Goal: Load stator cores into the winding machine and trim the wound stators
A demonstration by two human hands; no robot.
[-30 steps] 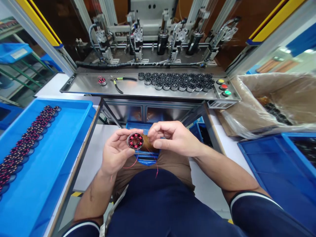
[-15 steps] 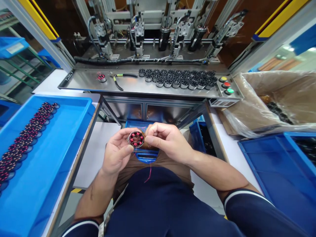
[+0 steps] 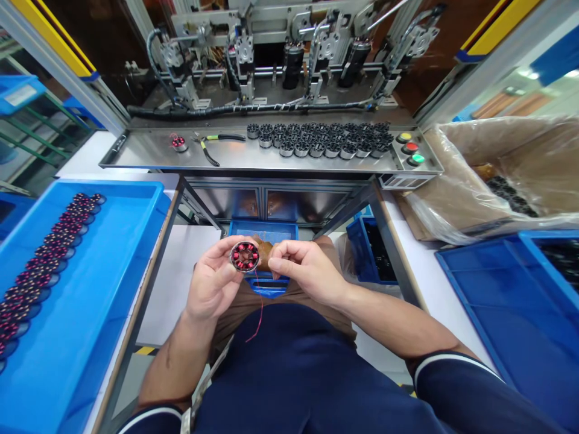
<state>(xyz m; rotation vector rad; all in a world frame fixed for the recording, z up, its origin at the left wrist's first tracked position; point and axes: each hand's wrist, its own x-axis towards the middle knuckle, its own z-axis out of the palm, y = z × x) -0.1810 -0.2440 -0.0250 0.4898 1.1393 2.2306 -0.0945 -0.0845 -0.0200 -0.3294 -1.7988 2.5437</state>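
Observation:
My left hand point(image 3: 213, 278) grips a motor stator point(image 3: 245, 257) by its edge, its ring of red copper windings turned up toward me. A loose red wire point(image 3: 261, 310) hangs from the stator's lower side, over my lap. Just right of it, my right hand point(image 3: 307, 269) is closed, thumb pressed to the fingers. Whether a wire end is in that pinch is too small to tell. Another wound stator point(image 3: 179, 143) with loose wire ends stands on the metal ledge, beside green-handled pliers point(image 3: 210, 147). Farther right stand rows of black unwound stators point(image 3: 319, 138).
A blue tray point(image 3: 122, 241) on the left holds many wound stators point(image 3: 49, 253). Ahead is a winding machine point(image 3: 289, 60) with yellow, red and green buttons point(image 3: 411, 147). A plastic-lined carton point(image 3: 452, 175) and a blue bin point(image 3: 488, 289) stand at right. A blue crate point(image 3: 368, 247) sits below.
My right hand has drawn slightly away from the stator, down and right. The stator stays in my left hand, and the hanging wire has swung left. The head view has shifted a little.

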